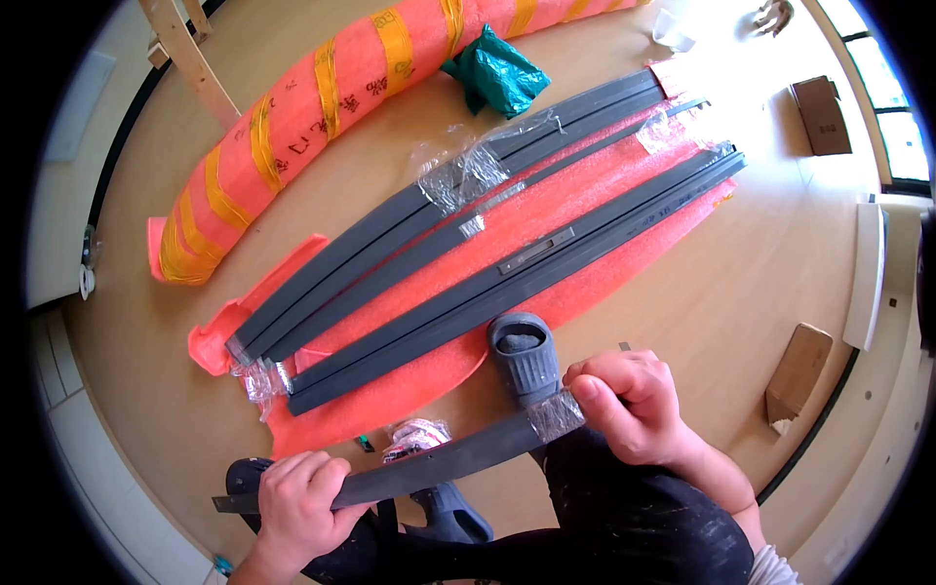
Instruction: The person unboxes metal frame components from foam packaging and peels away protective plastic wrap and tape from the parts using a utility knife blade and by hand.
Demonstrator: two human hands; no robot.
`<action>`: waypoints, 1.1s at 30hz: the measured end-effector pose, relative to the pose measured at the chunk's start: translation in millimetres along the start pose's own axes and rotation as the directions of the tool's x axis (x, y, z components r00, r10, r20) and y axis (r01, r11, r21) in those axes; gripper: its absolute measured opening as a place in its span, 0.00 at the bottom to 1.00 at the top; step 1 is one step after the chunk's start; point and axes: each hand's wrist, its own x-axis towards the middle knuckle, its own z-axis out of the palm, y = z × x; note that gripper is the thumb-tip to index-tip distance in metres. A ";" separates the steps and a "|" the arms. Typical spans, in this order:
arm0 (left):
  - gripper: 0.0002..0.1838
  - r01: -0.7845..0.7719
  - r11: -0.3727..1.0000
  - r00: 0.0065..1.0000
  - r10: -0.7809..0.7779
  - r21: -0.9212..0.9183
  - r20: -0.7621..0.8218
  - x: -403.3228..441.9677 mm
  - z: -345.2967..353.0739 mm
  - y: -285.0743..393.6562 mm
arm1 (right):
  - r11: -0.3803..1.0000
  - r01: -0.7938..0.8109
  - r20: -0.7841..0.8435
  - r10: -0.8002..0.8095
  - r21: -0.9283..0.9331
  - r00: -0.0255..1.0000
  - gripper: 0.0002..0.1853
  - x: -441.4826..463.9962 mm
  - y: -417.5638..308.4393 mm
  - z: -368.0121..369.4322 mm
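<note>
A long dark grey strip (439,468) lies across my lap, rising to the right. My left hand (302,507) is wrapped round it near its left end. Clear tape (556,416) covers its right end. There my right hand (629,402) is closed, thumb and fingers pinched at the tape's upper corner; the pinch itself is partly hidden. Beyond my feet, several longer dark grey profiles (409,327) rest on pink foam sheeting (546,229). More clear wrap (463,178) binds some of them, and a small metal latch-like piece (536,252) sits on the nearer bundle.
A pink foam roll bound with yellow tape (327,88) curves along the back, beside a green plastic bag (497,73). Cardboard pieces (798,375) and a brown box (821,115) stand at right. A grey clog (522,356) is between me and the foam; a wooden frame (190,58) is upper left.
</note>
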 end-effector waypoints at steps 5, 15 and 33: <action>0.23 0.050 0.995 0.996 -0.043 -0.089 0.076 -3.0 -7.0 -0.2 | 0.997 -0.063 0.003 0.063 0.051 0.998 0.17 -6.4 -0.2 1.5; 0.23 0.120 0.993 0.993 -0.120 -0.010 -0.003 -26.4 -1.9 -31.4 | 0.611 0.037 -0.402 0.472 0.791 0.785 0.18 -28.2 29.7 -21.9; 0.21 -0.066 0.997 0.994 0.069 0.029 -0.089 38.7 -4.4 17.1 | 0.859 -0.146 0.252 0.020 0.491 0.968 0.28 23.8 10.3 3.3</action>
